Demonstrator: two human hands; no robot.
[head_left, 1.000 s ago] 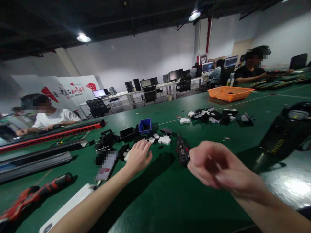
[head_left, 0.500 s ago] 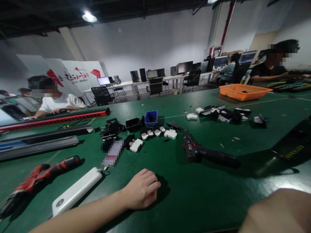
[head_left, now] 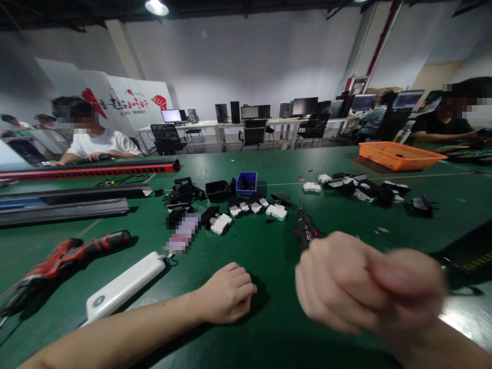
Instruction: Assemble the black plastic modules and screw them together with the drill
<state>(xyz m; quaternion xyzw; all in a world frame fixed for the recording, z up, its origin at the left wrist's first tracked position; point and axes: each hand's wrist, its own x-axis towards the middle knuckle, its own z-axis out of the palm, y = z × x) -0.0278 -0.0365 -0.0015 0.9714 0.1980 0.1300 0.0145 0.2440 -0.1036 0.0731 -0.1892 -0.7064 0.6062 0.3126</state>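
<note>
My left hand (head_left: 226, 293) rests on the green table (head_left: 277, 338) with its fingers curled in, and nothing shows in it. Raised in front of me, my right hand (head_left: 357, 287) is a closed fist, slightly blurred, with no object showing. Behind that fist lies a black cordless screwdriver (head_left: 305, 228); the fist covers its handle in this view. Left of my left hand are a white oblong device (head_left: 126, 282) with a round mark and a red and black power screwdriver (head_left: 65, 266). A pixelated flat rectangular thing (head_left: 184, 231) lies past the white device.
Small white and black parts (head_left: 221, 224) are scattered mid-table near a blue bin (head_left: 246, 183) and a black bin (head_left: 217, 190). More parts (head_left: 365, 187) lie farther right, before an orange tray (head_left: 400, 156). Long rails (head_left: 65, 207) stretch along the left. People sit across the table.
My right hand has risen from the lower right corner and moved left, now covering the black screwdriver's handle. My left hand stays on the table. The whole view has shifted slightly.
</note>
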